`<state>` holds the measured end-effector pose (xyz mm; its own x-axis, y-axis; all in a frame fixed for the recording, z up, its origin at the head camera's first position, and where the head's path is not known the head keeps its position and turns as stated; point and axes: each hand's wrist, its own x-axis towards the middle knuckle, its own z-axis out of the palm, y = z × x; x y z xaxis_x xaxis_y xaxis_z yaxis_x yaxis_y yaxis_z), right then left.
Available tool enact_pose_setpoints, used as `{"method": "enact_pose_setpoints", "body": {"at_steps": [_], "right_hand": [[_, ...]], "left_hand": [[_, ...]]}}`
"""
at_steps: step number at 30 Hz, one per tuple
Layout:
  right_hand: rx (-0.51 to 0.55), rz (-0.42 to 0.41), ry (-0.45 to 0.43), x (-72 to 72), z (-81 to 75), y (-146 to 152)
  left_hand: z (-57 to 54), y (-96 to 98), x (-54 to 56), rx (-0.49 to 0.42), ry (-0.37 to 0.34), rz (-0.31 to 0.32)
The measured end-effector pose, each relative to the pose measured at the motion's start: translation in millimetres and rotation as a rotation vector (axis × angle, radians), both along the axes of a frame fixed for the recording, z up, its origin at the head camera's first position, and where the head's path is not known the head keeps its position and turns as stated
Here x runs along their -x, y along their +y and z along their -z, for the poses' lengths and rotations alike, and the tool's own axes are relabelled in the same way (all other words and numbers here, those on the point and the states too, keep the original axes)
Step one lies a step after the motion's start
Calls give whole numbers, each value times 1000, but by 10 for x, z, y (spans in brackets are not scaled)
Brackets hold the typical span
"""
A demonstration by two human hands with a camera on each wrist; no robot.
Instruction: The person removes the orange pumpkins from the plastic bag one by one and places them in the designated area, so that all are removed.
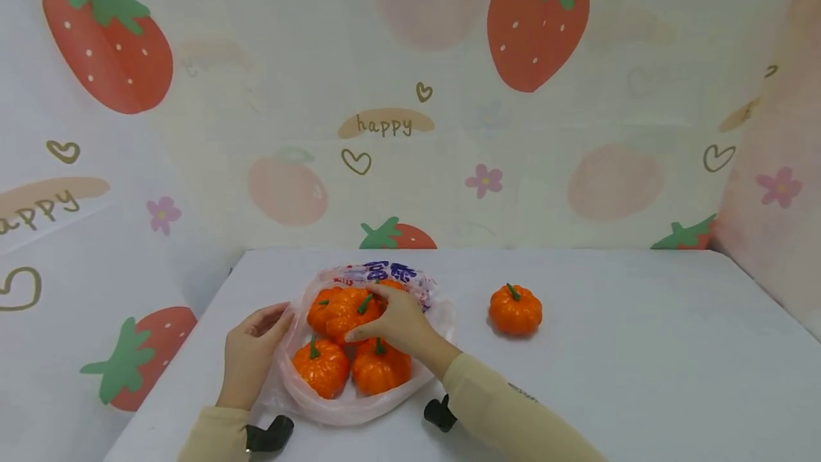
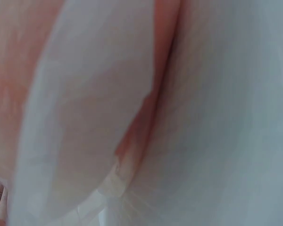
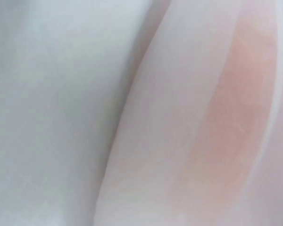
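In the head view, a pale pink plastic bag (image 1: 349,413) with blue and red print lies spread wide at its mouth, several small orange pumpkins with green stems inside. My right hand (image 1: 405,321) reaches over it, thumb and fingers around one pumpkin (image 1: 349,314) that overlaps another behind it. Nearer to me, two pumpkins sit side by side, one on the left (image 1: 321,369) and one on the right (image 1: 383,371). At the bag's left rim my left hand (image 1: 249,355) pinches the thin plastic. Both wrist views are filled by blurred, translucent bag plastic (image 2: 94,94) with orange showing through.
A lone pumpkin (image 1: 516,310) stands on the white table (image 1: 616,376), to the right of the bag. Black wrist camera mounts (image 1: 272,433) show below the hands. A strawberry-printed cloth (image 1: 462,120) hangs behind the table and along its sides.
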<state>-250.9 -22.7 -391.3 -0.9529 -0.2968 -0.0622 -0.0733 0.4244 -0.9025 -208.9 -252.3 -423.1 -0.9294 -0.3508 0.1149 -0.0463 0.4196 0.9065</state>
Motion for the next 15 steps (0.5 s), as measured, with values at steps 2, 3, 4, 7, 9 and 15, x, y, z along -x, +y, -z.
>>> {"method": "enact_pose_setpoints", "body": {"at_steps": [2, 3, 4, 7, 9, 15], "right_hand": [[-5, -4, 5, 7, 13, -12], [-9, -6, 7, 11, 19, -17], [-12, -6, 9, 13, 24, -23], [-25, -4, 15, 12, 30, -39], [-34, -1, 21, 10, 35, -51], [-24, -1, 30, -3, 36, -65]], "left_hand": [[2, -1, -3, -3, -2, 3], [2, -1, -4, -5, -3, 5], [3, -2, -3, -6, -3, 6], [3, -3, 1, -2, -2, 6], [-1, -2, 2, 4, -4, 2], [-13, 0, -1, 8, -15, -8]]}}
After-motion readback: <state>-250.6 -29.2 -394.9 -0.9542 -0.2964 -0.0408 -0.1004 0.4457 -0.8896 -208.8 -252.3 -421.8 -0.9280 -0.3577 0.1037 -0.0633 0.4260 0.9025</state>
